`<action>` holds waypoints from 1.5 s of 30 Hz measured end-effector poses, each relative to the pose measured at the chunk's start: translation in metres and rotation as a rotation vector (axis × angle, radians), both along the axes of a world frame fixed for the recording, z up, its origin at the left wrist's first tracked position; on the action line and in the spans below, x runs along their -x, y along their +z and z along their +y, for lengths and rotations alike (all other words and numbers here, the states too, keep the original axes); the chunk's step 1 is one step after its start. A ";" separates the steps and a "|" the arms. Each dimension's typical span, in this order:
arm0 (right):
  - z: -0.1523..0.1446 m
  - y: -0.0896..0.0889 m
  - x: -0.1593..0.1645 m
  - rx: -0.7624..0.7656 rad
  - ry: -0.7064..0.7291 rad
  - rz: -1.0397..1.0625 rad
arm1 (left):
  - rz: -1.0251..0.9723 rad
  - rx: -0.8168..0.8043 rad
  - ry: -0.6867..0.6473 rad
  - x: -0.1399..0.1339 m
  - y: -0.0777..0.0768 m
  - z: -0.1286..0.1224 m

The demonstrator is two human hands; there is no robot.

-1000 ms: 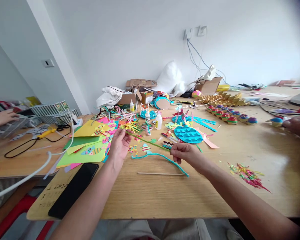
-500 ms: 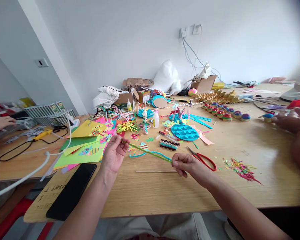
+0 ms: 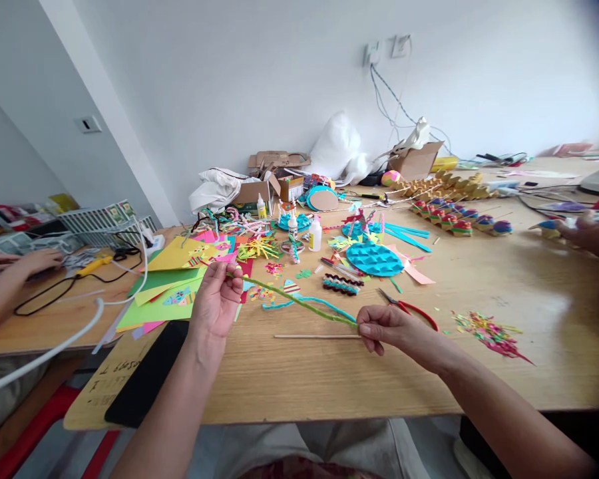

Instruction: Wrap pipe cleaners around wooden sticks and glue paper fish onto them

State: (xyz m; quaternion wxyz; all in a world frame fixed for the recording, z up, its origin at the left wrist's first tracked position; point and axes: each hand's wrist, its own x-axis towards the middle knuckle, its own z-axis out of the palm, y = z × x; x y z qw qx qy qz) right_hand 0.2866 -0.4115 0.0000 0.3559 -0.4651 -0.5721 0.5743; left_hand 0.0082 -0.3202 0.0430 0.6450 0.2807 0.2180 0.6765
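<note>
A green pipe cleaner [image 3: 294,299] runs between my two hands, sagging slightly above the table. My left hand [image 3: 218,293] pinches its far-left end between thumb and fingers. The other end is gripped by my right hand [image 3: 382,327], closed and lower down. Behind it a light blue pipe cleaner [image 3: 275,306] lies curved on the wood. A thin wooden stick [image 3: 312,336] rests below, its right end hidden by my right hand. Red-handled scissors [image 3: 413,313] lie just beyond my right wrist. Twisted brown and blue pipe cleaners [image 3: 342,285] sit farther back.
Coloured paper [image 3: 172,283] and a black phone [image 3: 152,372] lie to the left. Paper scraps [image 3: 492,332] are piled on the right. A blue egg-carton disc [image 3: 374,259] and a glue bottle [image 3: 315,234] stand mid-table. Other people's hands show at left [image 3: 40,261] and right [image 3: 594,233].
My hands have spread farther apart, with the green pipe cleaner still held between them. The view has shifted slightly. At the left, a person's hands have come further into view.
</note>
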 end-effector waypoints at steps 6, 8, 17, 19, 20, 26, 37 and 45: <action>0.001 -0.001 0.010 0.004 -0.023 0.090 | -0.017 -0.002 -0.025 0.001 0.000 -0.008; 0.001 -0.004 0.017 0.020 -0.073 0.124 | 0.023 -0.002 -0.067 -0.003 -0.005 -0.011; 0.001 -0.012 0.041 0.107 0.012 0.168 | 0.149 -0.198 0.022 -0.010 -0.005 -0.016; 0.002 -0.012 0.045 0.092 -0.001 0.185 | 0.189 -0.244 0.047 -0.011 -0.002 -0.018; 0.002 -0.013 0.046 0.094 0.005 0.189 | 0.216 -0.268 0.073 -0.011 -0.001 -0.018; 0.002 -0.017 0.046 0.055 0.051 0.025 | 0.231 -0.301 0.191 0.002 0.005 -0.013; 0.027 -0.025 0.072 -0.570 0.093 -1.248 | 0.334 -0.036 -0.276 -0.014 0.003 -0.032; 0.000 0.006 0.058 -0.629 -0.138 -0.966 | 0.466 -0.021 -0.224 -0.011 -0.008 -0.030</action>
